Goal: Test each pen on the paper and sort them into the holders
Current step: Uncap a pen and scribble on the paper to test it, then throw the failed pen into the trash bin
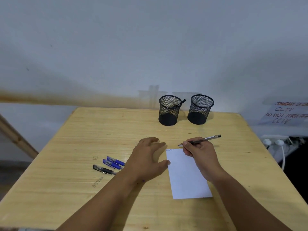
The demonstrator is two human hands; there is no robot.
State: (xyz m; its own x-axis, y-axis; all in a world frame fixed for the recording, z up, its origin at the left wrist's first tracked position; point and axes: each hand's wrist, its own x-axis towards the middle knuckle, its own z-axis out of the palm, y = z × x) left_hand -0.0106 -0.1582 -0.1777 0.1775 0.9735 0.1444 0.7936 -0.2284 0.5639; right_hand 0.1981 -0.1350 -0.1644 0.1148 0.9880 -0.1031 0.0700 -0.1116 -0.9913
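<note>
The right hand (pixel 199 151) holds a clear-barrelled pen (pixel 202 139) in a writing grip, fingers curled round the barrel, its tip just past the far edge of the paper (pixel 186 174) and its black end pointing toward the table's right edge. The paper is a white upright rectangle lying flat, nearer the right edge than the left, with a short scribble at its far left corner, too small to read. The right wrist lies across the sheet's right side and hides part of it. The left hand (pixel 148 157) rests palm down on the table (pixel 66 147) just left of the paper, fingers spread and relaxed, holding nothing, its thumb at the sheet's left edge. Left of that wrist lie three capped pens side by side: two blue pens (pixel 113 162) and, nearest the front edge, a black pen (pixel 104 169); the forearm covers their right ends. Near the far edge stand two black mesh holders, round and open-topped. The left holder (pixel 169 110) has at least one dark pen leaning on its right rim; what the right holder (pixel 200 109) contains cannot be made out through the mesh. The table is pale wood with visible grain. Beyond its right edge are a handwritten sign (pixel 286 114), cut off by the frame, and white plugs (pixel 273 142) with a cable.
</note>
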